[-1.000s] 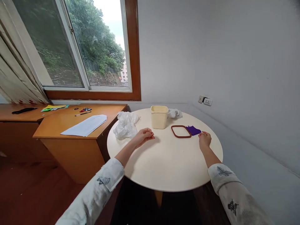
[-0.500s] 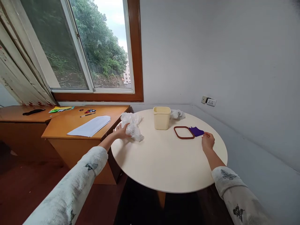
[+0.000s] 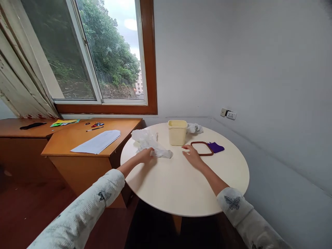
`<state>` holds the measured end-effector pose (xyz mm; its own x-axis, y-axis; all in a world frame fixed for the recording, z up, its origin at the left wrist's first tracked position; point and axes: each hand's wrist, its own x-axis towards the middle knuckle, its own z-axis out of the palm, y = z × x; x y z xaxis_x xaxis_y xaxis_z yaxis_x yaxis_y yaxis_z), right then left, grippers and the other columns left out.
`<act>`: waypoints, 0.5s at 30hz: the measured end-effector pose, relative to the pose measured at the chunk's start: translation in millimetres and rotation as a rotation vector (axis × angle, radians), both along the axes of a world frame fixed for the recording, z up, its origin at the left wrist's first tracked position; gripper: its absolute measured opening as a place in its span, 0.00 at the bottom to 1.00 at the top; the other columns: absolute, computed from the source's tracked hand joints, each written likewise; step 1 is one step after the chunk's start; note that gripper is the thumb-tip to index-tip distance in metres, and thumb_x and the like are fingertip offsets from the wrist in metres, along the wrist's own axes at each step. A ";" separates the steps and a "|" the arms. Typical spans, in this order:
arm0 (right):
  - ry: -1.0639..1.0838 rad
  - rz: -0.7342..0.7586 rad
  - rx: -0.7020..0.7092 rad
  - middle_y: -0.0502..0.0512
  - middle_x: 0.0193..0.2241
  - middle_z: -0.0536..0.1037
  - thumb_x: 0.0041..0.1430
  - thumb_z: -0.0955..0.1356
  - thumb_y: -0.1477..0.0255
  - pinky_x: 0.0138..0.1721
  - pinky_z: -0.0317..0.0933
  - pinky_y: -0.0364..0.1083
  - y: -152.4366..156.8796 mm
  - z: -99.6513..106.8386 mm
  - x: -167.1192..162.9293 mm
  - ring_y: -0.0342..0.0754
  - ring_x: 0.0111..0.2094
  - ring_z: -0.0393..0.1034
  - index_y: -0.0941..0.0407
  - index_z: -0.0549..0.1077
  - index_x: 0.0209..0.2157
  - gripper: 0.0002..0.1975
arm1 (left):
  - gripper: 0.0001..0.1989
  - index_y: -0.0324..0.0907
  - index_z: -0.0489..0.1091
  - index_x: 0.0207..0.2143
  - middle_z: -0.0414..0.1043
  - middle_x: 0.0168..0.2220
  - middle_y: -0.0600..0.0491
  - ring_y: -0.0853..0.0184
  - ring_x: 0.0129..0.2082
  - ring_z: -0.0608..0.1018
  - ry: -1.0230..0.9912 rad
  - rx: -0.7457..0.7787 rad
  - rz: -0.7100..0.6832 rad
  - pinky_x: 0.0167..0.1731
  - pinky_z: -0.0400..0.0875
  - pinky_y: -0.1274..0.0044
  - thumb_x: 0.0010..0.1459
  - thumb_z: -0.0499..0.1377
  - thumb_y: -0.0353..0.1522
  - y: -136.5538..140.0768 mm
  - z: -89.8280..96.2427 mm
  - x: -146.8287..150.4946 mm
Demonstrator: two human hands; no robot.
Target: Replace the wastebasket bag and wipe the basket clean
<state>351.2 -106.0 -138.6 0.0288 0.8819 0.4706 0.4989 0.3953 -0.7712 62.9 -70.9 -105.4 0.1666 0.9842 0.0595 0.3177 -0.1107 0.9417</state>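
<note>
A crumpled, translucent white plastic bag (image 3: 147,139) lies on the left part of the round table. My left hand (image 3: 145,155) is closed on its near edge. Over the middle of the table is my right hand (image 3: 192,156), fingers apart and nothing in them, close to the left side of a reddish-brown rounded frame (image 3: 206,154). A purple cloth (image 3: 216,147) lies flat against the frame's right side. Behind the hands a pale yellow plastic bin (image 3: 177,134) stands upright.
Another crumpled plastic bag (image 3: 195,128) sits behind the bin on the white round table (image 3: 181,193). On the wooden desk (image 3: 124,129) at left are papers (image 3: 97,141), a pen (image 3: 94,129) and scissors (image 3: 98,124). A wall rises behind the table.
My right hand has let go of the purple cloth and moved left to the middle. My left hand has taken hold of the plastic bag and drawn part of it rightward.
</note>
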 end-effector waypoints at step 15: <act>-0.307 0.195 -0.274 0.56 0.55 0.62 0.41 0.69 0.76 0.57 0.34 0.57 -6.6 -23.5 -45.7 0.57 0.58 0.50 0.49 0.71 0.45 0.25 | 0.14 0.44 0.74 0.32 0.74 0.26 0.53 0.64 0.26 0.73 0.066 0.131 -0.517 0.29 0.63 0.78 0.40 0.63 0.23 -63.1 17.0 71.5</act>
